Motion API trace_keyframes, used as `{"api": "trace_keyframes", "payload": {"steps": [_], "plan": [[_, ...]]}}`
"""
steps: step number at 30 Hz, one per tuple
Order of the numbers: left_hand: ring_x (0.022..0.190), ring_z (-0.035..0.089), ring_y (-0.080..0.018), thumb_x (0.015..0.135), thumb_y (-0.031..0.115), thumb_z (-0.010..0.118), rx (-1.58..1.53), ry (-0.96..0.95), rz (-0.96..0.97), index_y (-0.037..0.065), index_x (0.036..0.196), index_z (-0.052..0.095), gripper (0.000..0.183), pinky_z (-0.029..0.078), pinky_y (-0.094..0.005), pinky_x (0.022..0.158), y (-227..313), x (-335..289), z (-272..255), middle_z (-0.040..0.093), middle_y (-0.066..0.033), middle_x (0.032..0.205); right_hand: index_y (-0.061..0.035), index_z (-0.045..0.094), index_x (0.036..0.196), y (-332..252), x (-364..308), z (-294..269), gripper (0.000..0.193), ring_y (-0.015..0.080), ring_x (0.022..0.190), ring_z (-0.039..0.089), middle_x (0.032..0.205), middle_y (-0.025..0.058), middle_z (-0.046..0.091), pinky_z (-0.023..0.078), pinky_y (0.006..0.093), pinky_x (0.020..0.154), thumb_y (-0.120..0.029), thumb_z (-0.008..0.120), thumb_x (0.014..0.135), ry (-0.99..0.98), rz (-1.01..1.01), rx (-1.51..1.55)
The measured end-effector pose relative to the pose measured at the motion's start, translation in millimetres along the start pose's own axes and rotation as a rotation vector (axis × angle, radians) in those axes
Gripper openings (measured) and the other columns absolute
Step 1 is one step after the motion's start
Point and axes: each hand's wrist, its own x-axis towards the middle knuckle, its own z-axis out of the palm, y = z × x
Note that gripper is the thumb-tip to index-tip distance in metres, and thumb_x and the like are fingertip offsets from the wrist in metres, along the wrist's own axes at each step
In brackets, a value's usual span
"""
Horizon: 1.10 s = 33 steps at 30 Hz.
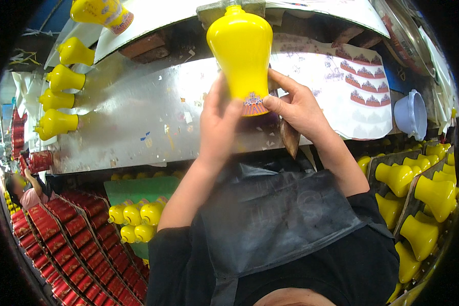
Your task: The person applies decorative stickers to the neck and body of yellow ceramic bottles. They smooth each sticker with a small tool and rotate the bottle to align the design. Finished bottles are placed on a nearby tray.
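A glossy yellow vase (241,48), broad at the shoulder and narrow toward the foot, stands out in front of me between both hands. Around its foot runs a patterned band (255,104) in red, orange and purple-blue. My left hand (220,115), smeared by motion, is closed against the vase's lower left side. On the lower right, my right hand (297,104) grips the vase, its thumb on the patterned band. The fingers behind the vase are hidden. Beneath my right hand a brown pointed piece (289,137) shows at the table's edge.
A sheet of decals (364,84) lies on the metal table (137,122), near a pale blue basin (410,115). Yellow vases (61,122) line the table's left. More yellow vases (421,237) fill racks at right; red cylinders (66,245) fill racks at lower left, near another person (30,191).
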Motion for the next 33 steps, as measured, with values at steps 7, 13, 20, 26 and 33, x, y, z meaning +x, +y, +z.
{"api": "trace_keyframes", "payload": {"steps": [7,13,20,26,33], "plan": [[0.141,0.045,-0.0259,0.103,0.018,0.060,-0.014,-0.011,0.018,0.000,0.160,0.031,0.067,0.033,-0.0405,0.120,-0.1,1.8,-1.3,0.048,-0.0175,0.151,0.0016,0.053,0.148,4.3,-0.5,-0.4,0.064,0.0116,0.085,0.068,0.127,0.0154,0.067,0.056,0.0282,0.077,-0.024,0.072,0.093,-0.008,0.020,-0.014],[0.143,0.044,-0.0302,0.087,0.020,0.075,0.084,-0.014,-0.009,-0.003,0.155,0.036,0.082,0.033,-0.0440,0.121,7.9,0.8,-2.0,0.046,-0.0208,0.151,-0.0093,0.066,0.138,-16.8,11.1,-31.3,0.044,0.0044,0.082,0.057,0.111,0.0020,0.068,0.050,0.0209,0.071,-0.037,0.059,0.105,0.053,0.122,0.197],[0.138,0.047,-0.0272,0.086,0.018,0.073,0.049,-0.042,-0.073,0.002,0.160,0.023,0.091,0.036,-0.0413,0.118,17.8,3.5,3.5,0.047,-0.0185,0.148,-0.0031,0.067,0.120,-43.9,4.5,-18.7,0.032,0.0244,0.099,0.074,0.109,0.0133,0.073,0.060,0.0330,0.089,0.000,0.074,0.089,-0.061,-0.588,-0.450],[0.134,0.051,-0.0275,0.088,0.018,0.072,0.036,-0.042,-0.083,0.004,0.161,0.021,0.090,0.040,-0.0397,0.115,18.0,3.8,4.6,0.046,-0.0186,0.149,-0.0063,0.067,0.115,-47.5,6.0,-7.3,0.031,0.0335,0.085,0.072,0.099,0.0148,0.072,0.059,0.0402,0.074,-0.006,0.076,0.085,0.134,-0.801,-0.586],[0.138,0.046,-0.0276,0.086,0.015,0.069,-0.065,-0.037,-0.073,0.006,0.159,0.027,0.085,0.037,-0.0422,0.117,17.0,4.4,3.0,0.045,-0.0185,0.149,-0.0017,0.067,0.121,-24.3,-4.9,-9.6,0.038,0.0208,0.093,0.074,0.108,0.0130,0.074,0.060,0.0302,0.080,0.000,0.081,0.086,0.313,-0.716,-0.522]]}}
